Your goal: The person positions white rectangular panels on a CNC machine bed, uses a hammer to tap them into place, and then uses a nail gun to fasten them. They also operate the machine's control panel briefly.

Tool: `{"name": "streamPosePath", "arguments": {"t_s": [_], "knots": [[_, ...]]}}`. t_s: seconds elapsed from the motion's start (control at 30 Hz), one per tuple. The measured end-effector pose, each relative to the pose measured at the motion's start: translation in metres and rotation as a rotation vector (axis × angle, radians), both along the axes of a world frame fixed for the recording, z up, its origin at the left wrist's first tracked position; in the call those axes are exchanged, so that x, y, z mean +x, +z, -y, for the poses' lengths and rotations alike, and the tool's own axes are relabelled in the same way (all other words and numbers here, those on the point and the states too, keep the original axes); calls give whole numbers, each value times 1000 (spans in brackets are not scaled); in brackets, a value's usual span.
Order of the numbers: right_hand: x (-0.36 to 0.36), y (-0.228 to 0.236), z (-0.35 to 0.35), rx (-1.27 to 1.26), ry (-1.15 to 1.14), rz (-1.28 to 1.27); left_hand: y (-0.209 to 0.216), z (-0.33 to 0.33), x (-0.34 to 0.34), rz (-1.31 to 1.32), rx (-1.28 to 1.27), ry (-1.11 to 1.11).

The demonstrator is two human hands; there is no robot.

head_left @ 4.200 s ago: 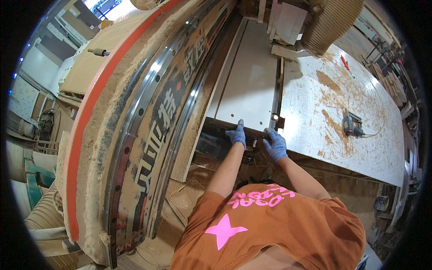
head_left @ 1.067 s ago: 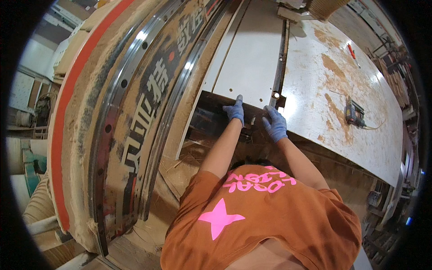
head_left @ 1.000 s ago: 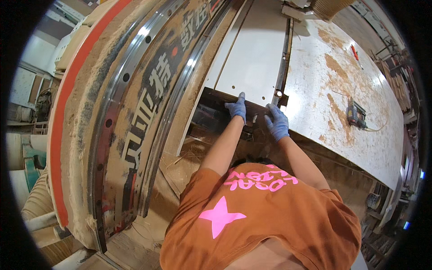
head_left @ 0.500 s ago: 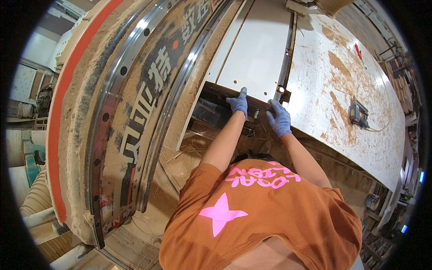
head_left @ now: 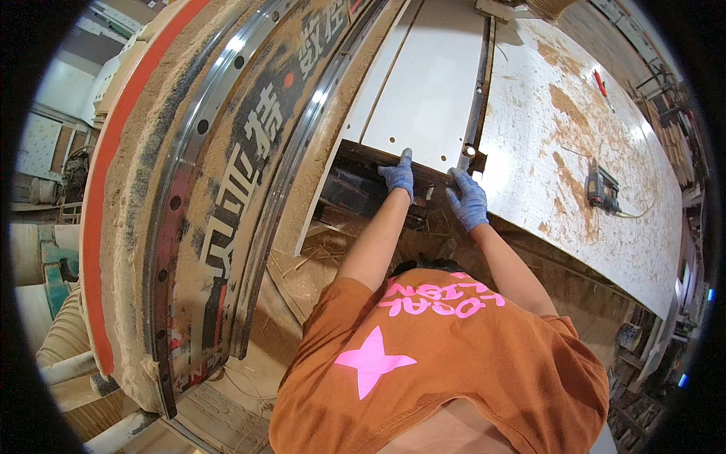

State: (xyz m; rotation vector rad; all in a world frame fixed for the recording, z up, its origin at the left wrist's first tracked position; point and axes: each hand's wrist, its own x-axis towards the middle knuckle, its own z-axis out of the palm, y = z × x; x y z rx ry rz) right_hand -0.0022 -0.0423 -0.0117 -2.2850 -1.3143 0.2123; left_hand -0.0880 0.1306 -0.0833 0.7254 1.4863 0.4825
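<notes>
While the white panel (head_left: 431, 91) lies lengthwise ahead of you, between the dusty machine beam (head_left: 253, 144) and the narrow metal rail (head_left: 478, 106), work from its near edge with both hands evenly. Your left hand (head_left: 398, 179) has one digit laid over that edge and the others bent down in front of it; your right hand (head_left: 469, 201) sits at the right corner, fingertips close to the rail. Whether either hand clamps the panel or merely presses against it, I cannot tell, as the underside is hidden. Good practice here, I judge, is equal pressure from both sides so the panel stays square to the rail, with your right fingertips clear of any pinch against the metal. Whether panel and rail touch is hard to make out, as is whether the brown line (head_left: 390, 73) along the panel is a groove or a seam. Further right, the sawdust-strewn white table (head_left: 522, 140) bears a dark power tool (head_left: 602, 189) and a red-handled tool (head_left: 601, 85). The panel's far end is cut off above, as is most of the ribbed hose (head_left: 546, 7).
</notes>
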Motion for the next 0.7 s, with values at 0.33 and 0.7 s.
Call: {"name": "streamPosePath", "arguments": {"t_s": [0.33, 0.7], "knots": [[2, -1, 2, 18, 14, 62, 9, 7, -2, 2, 28, 31], [-2, 3, 0, 46, 0, 67, 6, 4, -2, 8, 53, 39]]}}
